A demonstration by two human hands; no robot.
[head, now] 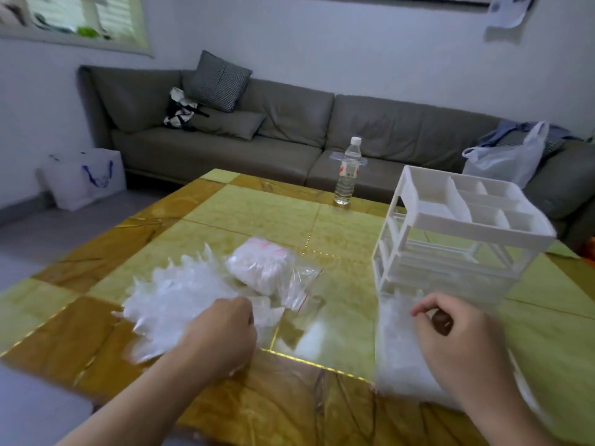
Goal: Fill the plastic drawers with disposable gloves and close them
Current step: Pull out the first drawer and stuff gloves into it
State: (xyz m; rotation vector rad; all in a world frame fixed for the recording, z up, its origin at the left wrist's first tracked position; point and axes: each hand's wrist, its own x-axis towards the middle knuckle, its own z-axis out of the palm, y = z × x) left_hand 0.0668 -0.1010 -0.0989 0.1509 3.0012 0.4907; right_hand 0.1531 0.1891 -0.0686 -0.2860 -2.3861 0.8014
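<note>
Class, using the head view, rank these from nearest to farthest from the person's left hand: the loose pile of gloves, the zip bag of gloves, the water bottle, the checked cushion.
From the left hand:
1. loose pile of gloves, under the hand.
2. zip bag of gloves, just beyond, slightly right.
3. water bottle, table's far edge.
4. checked cushion, on the sofa.

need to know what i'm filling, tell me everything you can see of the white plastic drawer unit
The white plastic drawer unit stands upright on the right side of the tiled table, turned at an angle. It looks like rigid, slightly glossy plastic. Its top is an open tray split by dividers into several compartments, all empty. Below, the frame is open, with shelf rails showing and see-through parts. A clear drawer holding filmy gloves is out in front of its base. The right hand hovers there, fingers curled; contact with the unit is unclear.
</note>
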